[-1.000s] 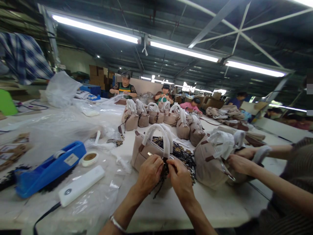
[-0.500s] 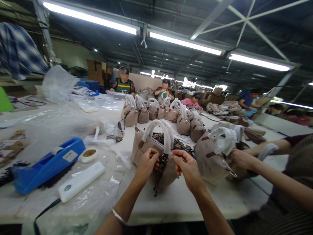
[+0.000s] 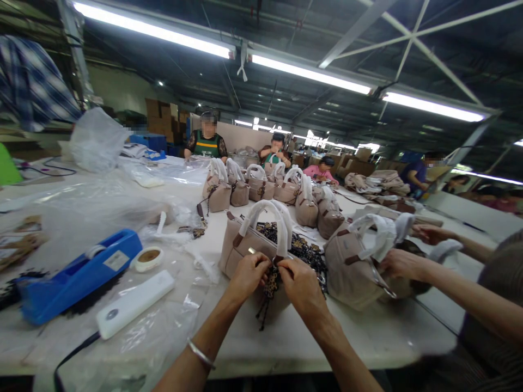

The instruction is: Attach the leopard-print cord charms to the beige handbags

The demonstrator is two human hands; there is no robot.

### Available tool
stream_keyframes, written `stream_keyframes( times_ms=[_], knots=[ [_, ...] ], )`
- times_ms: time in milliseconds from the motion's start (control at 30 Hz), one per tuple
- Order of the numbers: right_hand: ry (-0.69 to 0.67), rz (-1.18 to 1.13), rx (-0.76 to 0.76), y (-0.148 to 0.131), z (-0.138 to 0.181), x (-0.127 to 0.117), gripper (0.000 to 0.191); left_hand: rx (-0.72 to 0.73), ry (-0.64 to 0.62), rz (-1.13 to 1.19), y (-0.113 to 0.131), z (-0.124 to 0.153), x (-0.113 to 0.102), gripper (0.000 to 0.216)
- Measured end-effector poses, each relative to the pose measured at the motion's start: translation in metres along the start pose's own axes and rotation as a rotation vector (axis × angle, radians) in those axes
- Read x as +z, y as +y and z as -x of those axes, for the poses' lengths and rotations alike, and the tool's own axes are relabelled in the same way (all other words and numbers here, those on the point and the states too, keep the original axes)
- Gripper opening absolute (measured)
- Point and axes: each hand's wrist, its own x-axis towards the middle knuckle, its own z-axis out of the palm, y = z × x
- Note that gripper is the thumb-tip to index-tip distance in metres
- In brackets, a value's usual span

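Pinching the leopard-print tassel charm (image 3: 269,287) between them, left hand (image 3: 248,275) and right hand (image 3: 301,287) work it at the beige handbag (image 3: 239,247) handle base, the bag standing upright on the table (image 3: 286,343)

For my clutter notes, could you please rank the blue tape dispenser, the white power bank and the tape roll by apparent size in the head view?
1. Blue tape dispenser.
2. White power bank.
3. Tape roll.
All lie similarly near.

Both forearms (image 3: 192,359) leave the bottom edge; the hands hide the handbag's (image 3: 241,247) charm attachment.
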Motion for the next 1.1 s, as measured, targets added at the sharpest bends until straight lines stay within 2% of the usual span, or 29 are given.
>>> stream_keyframes(
  times_ms=[133,367,667,800,933,1000,1100],
  knots=[
    [-0.011,-0.022,0.027,0.0,0.0,0.001,0.021,-0.019,-0.028,0.073,-0.001,0.002,0.002,0.02],
    [-0.01,-0.088,0.116,-0.008,0.001,-0.002,0.021,-0.098,-0.096,0.341,0.0,0.011,0.001,0.025],
    [0.01,-0.253,0.303,-0.011,0.003,-0.001,0.018,-0.095,-0.034,0.414,-0.005,0.015,0.01,0.024],
    [-0.032,-0.295,0.301,-0.012,0.002,-0.004,0.021,-0.065,-0.004,0.35,-0.01,0.015,0.015,0.021],
    [-0.031,-0.293,0.311,-0.013,0.0,-0.004,0.019,-0.022,0.02,0.186,-0.011,0.016,0.017,0.014],
    [-0.016,-0.279,0.326,-0.016,0.001,-0.004,0.019,0.063,0.117,0.08,-0.007,0.02,0.017,0.01],
    [0.048,-0.3,0.297,-0.023,0.003,-0.006,0.023,0.278,0.29,-0.057,0.001,0.028,0.017,0.015]
  ],
)
